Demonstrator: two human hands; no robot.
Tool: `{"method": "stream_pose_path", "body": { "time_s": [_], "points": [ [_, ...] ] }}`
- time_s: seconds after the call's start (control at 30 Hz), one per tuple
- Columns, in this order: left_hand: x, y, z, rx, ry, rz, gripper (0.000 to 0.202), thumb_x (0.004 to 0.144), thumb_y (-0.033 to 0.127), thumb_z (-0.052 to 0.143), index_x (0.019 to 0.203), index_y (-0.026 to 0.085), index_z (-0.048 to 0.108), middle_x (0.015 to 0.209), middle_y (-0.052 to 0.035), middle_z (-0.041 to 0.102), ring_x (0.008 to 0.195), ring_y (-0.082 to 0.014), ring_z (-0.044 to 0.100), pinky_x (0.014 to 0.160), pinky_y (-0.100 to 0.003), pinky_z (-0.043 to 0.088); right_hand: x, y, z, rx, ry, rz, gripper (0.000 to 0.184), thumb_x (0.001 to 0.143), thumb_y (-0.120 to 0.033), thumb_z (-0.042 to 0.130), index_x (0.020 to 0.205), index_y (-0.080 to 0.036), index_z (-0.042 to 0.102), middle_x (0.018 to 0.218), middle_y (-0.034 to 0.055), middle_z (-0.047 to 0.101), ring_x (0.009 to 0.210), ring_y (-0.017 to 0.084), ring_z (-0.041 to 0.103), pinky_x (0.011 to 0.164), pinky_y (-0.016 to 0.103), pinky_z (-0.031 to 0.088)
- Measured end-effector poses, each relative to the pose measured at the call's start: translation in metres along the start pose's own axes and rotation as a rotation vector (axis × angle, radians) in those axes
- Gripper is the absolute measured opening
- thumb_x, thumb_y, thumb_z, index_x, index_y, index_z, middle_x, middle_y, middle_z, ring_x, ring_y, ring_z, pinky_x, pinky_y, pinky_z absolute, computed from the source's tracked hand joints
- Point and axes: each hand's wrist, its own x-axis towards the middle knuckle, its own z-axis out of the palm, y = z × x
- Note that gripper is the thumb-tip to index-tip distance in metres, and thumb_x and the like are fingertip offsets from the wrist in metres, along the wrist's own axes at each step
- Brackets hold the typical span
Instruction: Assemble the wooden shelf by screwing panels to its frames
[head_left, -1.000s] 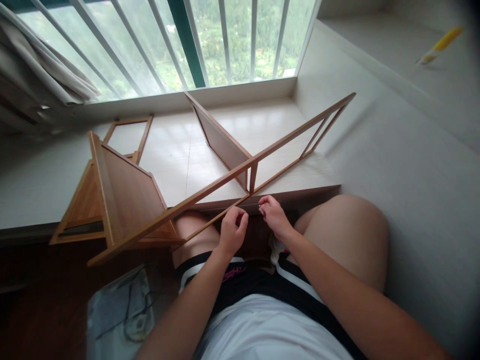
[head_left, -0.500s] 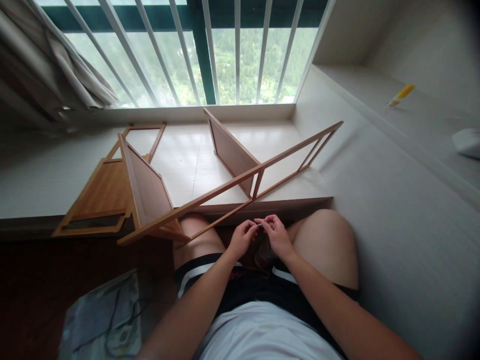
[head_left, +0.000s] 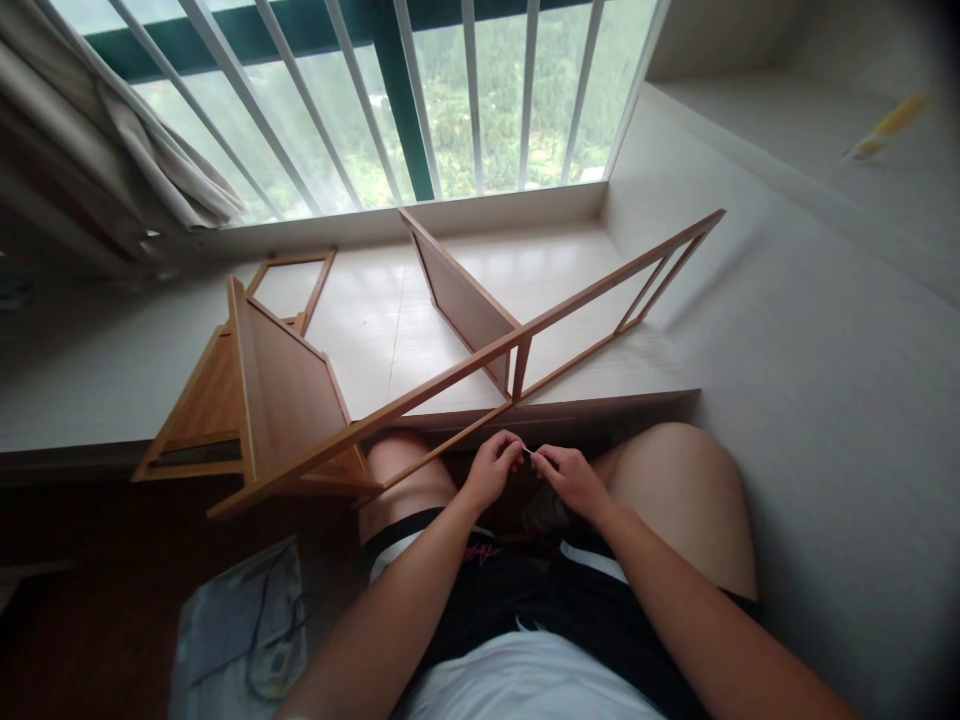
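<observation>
My left hand [head_left: 491, 470] and my right hand [head_left: 571, 480] meet over my lap, fingertips pinched together on a tiny pale item [head_left: 527, 452] that is too small to name. Just above them a half-built wooden shelf frame [head_left: 480, 350] slants from lower left to upper right, its thin rails passing right over my left hand. One shelf board [head_left: 461, 300] stands on edge on the white ledge [head_left: 360, 320], and another board [head_left: 281, 390] leans on the frame's left end.
A barred window [head_left: 420, 100] and a bunched curtain [head_left: 112, 160] lie beyond the ledge. A white wall [head_left: 825, 330] rises at my right with a blurred yellow object [head_left: 889, 125] above. A plastic bag with a cable [head_left: 240, 630] lies on the dark floor.
My hands have stayed together in my lap, shifting slightly right and down in the picture. The camera view has swung a little; the shelf frame has not moved.
</observation>
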Motion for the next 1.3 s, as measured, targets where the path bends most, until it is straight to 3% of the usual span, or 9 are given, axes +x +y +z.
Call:
{"method": "stream_pose_path", "body": {
  "time_s": [0.27,0.53,0.8,1.3],
  "points": [
    [0.029,-0.003,-0.003,-0.184,-0.016,-0.116,0.051,0.085,0.06,0.048,0.091,0.012,0.065,0.067,-0.0016,0.058,0.051,-0.0083,0.05,0.048,-0.022,0.032,0.02,-0.005,-0.003,-0.335,0.155,-0.026,0.034,0.096,-0.039,0.04,0.08,-0.023,0.066,0.08,0.0071,0.068,0.072,0.02,0.06,0.067,0.029,0.036],
    [0.035,0.0,0.005,-0.507,0.093,-0.271,0.068,0.084,0.071,0.035,0.1,0.012,0.067,0.069,-0.0039,0.061,0.048,-0.0083,0.05,0.043,-0.022,0.028,0.03,0.002,0.004,-0.446,0.138,0.012,0.034,0.097,-0.037,0.039,0.08,-0.023,0.064,0.08,0.0073,0.069,0.073,0.02,0.06,0.064,0.029,0.033],
    [0.038,0.01,0.009,-0.664,0.134,-0.296,0.055,0.083,0.062,0.046,0.099,0.014,0.066,0.069,-0.0018,0.058,0.052,-0.0083,0.047,0.045,-0.022,0.03,0.031,0.002,0.005,-0.487,0.144,-0.007,0.035,0.099,-0.038,0.038,0.083,-0.021,0.065,0.081,0.0073,0.07,0.074,0.019,0.062,0.066,0.029,0.034],
    [0.032,0.014,0.009,-0.726,0.151,-0.315,0.044,0.083,0.053,0.052,0.099,0.015,0.065,0.067,-0.0003,0.056,0.051,-0.0085,0.046,0.044,-0.021,0.029,0.025,0.003,0.005,-0.495,0.182,-0.028,0.036,0.099,-0.035,0.038,0.081,-0.019,0.066,0.078,0.0054,0.07,0.072,0.017,0.062,0.065,0.028,0.033]
  ]
}}
